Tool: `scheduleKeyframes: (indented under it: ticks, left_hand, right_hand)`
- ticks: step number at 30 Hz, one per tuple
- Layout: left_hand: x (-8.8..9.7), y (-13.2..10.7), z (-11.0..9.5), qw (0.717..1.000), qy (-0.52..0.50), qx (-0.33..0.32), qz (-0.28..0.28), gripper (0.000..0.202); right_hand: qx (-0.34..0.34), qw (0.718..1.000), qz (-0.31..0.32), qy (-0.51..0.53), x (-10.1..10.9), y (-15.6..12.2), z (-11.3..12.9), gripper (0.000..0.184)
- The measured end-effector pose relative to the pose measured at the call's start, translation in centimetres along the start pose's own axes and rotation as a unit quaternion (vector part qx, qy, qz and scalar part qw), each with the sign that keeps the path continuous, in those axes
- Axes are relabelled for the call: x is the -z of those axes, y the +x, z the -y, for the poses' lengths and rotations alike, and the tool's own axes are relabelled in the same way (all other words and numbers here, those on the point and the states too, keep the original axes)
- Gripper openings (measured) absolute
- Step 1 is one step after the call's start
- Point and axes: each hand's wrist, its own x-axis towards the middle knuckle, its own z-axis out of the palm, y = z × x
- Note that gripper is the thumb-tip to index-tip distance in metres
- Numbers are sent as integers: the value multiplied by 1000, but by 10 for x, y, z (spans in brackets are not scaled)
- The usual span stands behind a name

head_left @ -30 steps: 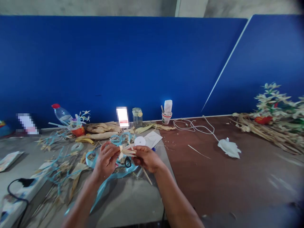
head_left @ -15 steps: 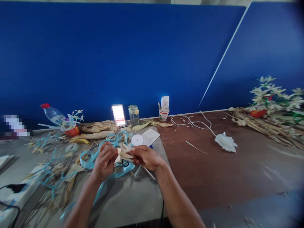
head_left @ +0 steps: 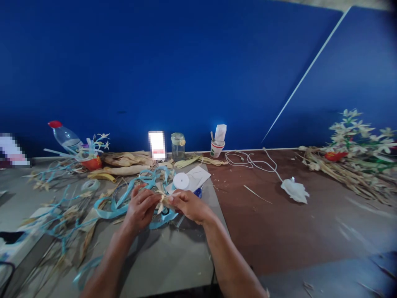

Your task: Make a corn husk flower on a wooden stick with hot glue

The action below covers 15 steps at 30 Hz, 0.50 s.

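Between both hands is a pale flower (head_left: 161, 203) with petals of what looks like dried corn husk. My left hand (head_left: 141, 207) pinches its left side with thumb and fingers. From the other side, my right hand (head_left: 191, 207) grips the flower's base, its fingers closed; what lies inside them is hidden. Beneath the hands, pale blue ribbon (head_left: 107, 210) curls over the grey surface. A white spool (head_left: 181, 181) sits just beyond my right hand, on white paper (head_left: 201, 176).
Blue-wrapped stems (head_left: 63, 238) and dried husks (head_left: 127, 159) spread leftward. Behind stand a tilted plastic bottle (head_left: 66, 138), a glass jar (head_left: 178, 147) and a paper cup (head_left: 217, 149). A white cable (head_left: 260, 165) and crumpled white tissue (head_left: 294, 191) lie right; flower bunches (head_left: 356, 132) are farther off.
The flower has turned in my fingers, its petals now pointing more toward me. A thin stick that stuck out below my right hand no longer shows. The camera view has shifted slightly.
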Motion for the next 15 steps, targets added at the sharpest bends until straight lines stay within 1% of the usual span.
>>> scheduleKeyframes:
  ticks: [3, 6, 8, 12, 15]
  left_hand:
    - [-2, 0, -1, 1000, -2, -4, 2, 18]
    - [-3, 0, -3, 1000, -2, -4, -4, 16]
    - [-3, -1, -3, 1000, -9, 7, -5, 15]
    - [-5, -4, -3, 997, -59, 43, -11, 11]
    - [-6, -6, -3, 993, -101, 58, -16, 12]
  right_hand:
    - [0, 1000, -6, -4, -3, 2, -2, 49]
    - [-6, 1000, -16, 15, -5, 2, -5, 49]
    - [-16, 999, -13, 27, -6, 2, -7, 48]
    - [-44, 998, -7, 52, -7, 0, -8, 48]
    - [-70, 995, 6, 75, -7, 0, -6, 47]
